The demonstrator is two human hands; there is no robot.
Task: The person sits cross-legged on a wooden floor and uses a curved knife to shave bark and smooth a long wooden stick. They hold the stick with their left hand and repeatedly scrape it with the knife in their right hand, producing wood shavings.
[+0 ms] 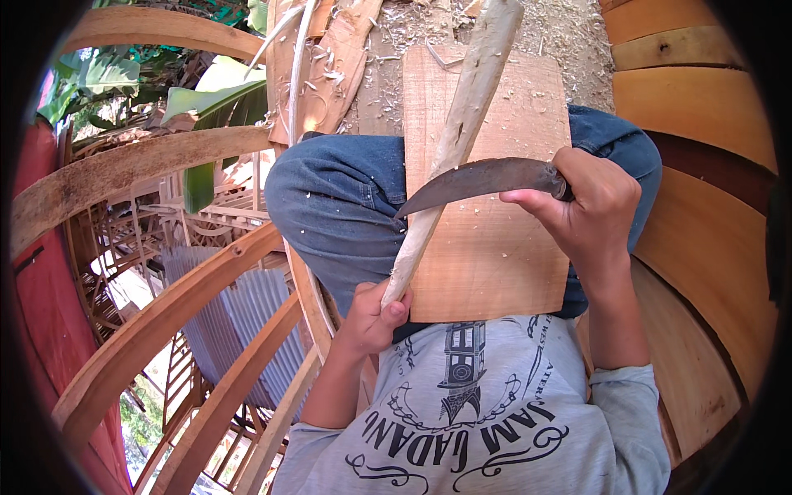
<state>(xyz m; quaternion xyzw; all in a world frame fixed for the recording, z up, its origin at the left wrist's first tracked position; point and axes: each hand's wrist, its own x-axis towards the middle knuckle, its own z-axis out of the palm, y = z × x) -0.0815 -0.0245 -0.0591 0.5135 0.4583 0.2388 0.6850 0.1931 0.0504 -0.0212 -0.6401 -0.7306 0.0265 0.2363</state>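
Note:
A pale peeled stick [462,124] slants up and away across my lap, and my left hand [376,317] is wrapped round its near end. My right hand [596,196] grips a large knife [478,185] with a dark, curved blade by its handle, which is mostly hidden in my fingers. The blade lies across the stick at about its middle, its tip pointing left; whether the edge bites into the wood cannot be made out. Beneath both, a flat wooden board [503,256] rests on my crossed legs in blue jeans [338,198].
Wood shavings [569,49] litter the planks ahead of me. Curved wooden ribs [177,326] run along my left, with gaps looking down on corrugated sheets [256,313]. Broad planks [701,214] wall my right side. Thin pale strips [299,74] lie at the far left.

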